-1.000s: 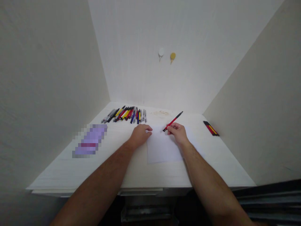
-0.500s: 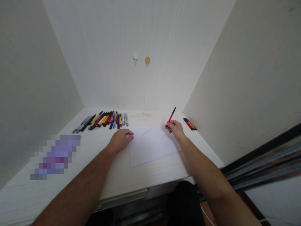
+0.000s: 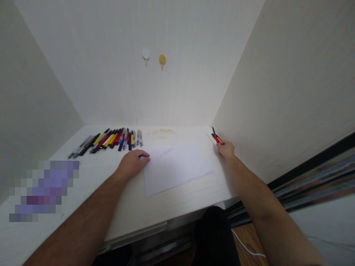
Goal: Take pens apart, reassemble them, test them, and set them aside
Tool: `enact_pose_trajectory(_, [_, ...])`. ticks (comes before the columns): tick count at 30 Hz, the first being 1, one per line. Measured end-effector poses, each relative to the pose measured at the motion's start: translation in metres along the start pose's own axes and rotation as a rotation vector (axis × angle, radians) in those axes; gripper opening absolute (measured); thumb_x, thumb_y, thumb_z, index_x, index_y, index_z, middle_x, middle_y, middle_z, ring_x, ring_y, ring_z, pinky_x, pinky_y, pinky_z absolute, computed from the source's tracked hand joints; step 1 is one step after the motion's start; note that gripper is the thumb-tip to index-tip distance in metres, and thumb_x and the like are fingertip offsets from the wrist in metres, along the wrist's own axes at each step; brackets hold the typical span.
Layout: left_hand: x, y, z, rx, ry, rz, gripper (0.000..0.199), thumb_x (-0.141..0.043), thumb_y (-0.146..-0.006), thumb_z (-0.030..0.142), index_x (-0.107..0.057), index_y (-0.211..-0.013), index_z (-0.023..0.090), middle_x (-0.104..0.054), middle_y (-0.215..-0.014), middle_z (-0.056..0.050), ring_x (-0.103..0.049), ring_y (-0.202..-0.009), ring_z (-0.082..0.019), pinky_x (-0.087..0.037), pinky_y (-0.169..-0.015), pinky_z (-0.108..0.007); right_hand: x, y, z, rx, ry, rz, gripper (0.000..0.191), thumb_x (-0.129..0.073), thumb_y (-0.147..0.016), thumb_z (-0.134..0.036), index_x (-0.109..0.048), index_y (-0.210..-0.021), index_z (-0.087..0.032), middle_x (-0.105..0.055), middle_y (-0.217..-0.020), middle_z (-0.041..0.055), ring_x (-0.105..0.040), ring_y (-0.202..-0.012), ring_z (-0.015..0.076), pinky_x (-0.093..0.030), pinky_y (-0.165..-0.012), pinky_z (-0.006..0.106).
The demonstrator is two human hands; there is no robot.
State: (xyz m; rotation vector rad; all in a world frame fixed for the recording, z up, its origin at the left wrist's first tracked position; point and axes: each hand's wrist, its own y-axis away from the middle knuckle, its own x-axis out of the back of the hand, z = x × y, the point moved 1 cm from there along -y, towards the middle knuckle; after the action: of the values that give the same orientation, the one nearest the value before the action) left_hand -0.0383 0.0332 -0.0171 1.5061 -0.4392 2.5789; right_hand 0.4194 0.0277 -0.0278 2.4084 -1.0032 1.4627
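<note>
My right hand (image 3: 226,150) is closed around a red and black pen (image 3: 215,136) at the desk's right side. Just behind it lies a small group of red, yellow and black pens (image 3: 219,139), partly hidden by the hand and the held pen. My left hand (image 3: 132,162) rests at the left edge of a white sheet of paper (image 3: 177,168), thumb and fingers apart, holding nothing. Faint reddish strokes (image 3: 165,153) show on the sheet's upper left.
Several pens in mixed colours (image 3: 111,140) lie in a row at the back left of the white desk (image 3: 155,210). A pixelated purple item (image 3: 48,188) lies at the left. Two round hooks, white (image 3: 145,54) and yellow (image 3: 162,59), hang on the back wall. A side wall (image 3: 277,92) rises at the right.
My right hand has moved right with the red pen, off the paper's edge to the small pen group. My left hand stays at the paper. The view has turned slightly to the right.
</note>
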Motion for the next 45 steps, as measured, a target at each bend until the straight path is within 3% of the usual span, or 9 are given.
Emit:
enact_pose_trajectory(6, [-0.003,-0.002,-0.003,0.008,-0.018,0.0,0.031,-0.057,-0.074,0.042,-0.074,-0.092,0.023,-0.072,-0.104,-0.004,-0.064,-0.098,-0.024,-0.048,-0.091,-0.032,0.002,-0.016,0.011,-0.042,0.102,0.013,0.024,-0.059,-0.077,-0.028,-0.071,-0.09,-0.012,-0.069,-0.068,0.0111,-0.067,-0.072,0.022,-0.047,-0.063,0.026])
enact_pose_trajectory(16, [-0.002,-0.002,-0.003,0.017,-0.014,-0.01,0.031,-0.057,-0.074,0.041,-0.074,-0.092,0.022,-0.072,-0.104,-0.005,-0.064,-0.098,-0.024,-0.047,-0.091,-0.032,0.001,-0.021,0.002,-0.006,0.27,-0.015,0.027,-0.057,-0.077,-0.023,-0.071,-0.095,-0.008,-0.07,-0.098,0.0214,-0.067,-0.091,0.0318,-0.05,-0.076,0.035])
enact_pose_trajectory(23, [-0.002,-0.001,-0.002,-0.001,-0.023,-0.007,0.032,-0.056,-0.075,0.041,-0.074,-0.092,0.021,-0.071,-0.104,-0.006,-0.063,-0.099,-0.024,-0.047,-0.092,-0.033,0.002,-0.018,-0.003,0.003,0.314,-0.009,0.028,-0.054,-0.08,-0.022,-0.07,-0.097,-0.006,-0.069,-0.1,0.0227,-0.067,-0.093,0.0307,-0.05,-0.077,0.034])
enact_pose_trajectory(33, [-0.004,-0.001,-0.004,-0.009,-0.014,0.007,0.031,-0.056,-0.074,0.042,-0.074,-0.091,0.022,-0.071,-0.104,-0.005,-0.063,-0.099,-0.024,-0.047,-0.091,-0.033,0.006,-0.011,0.001,0.046,0.327,0.036,0.024,-0.052,-0.082,-0.02,-0.07,-0.097,-0.015,-0.071,-0.097,0.0155,-0.067,-0.091,0.0275,-0.049,-0.075,0.032])
enact_pose_trajectory(45, [-0.003,-0.001,-0.002,0.001,-0.012,-0.008,0.031,-0.056,-0.074,0.041,-0.073,-0.091,0.022,-0.071,-0.106,-0.005,-0.062,-0.101,-0.024,-0.046,-0.092,-0.032,0.005,-0.002,-0.001,0.123,0.396,0.044,0.032,-0.045,-0.086,-0.018,-0.068,-0.108,-0.011,-0.067,-0.104,0.02,-0.066,-0.094,0.0272,-0.048,-0.078,0.033])
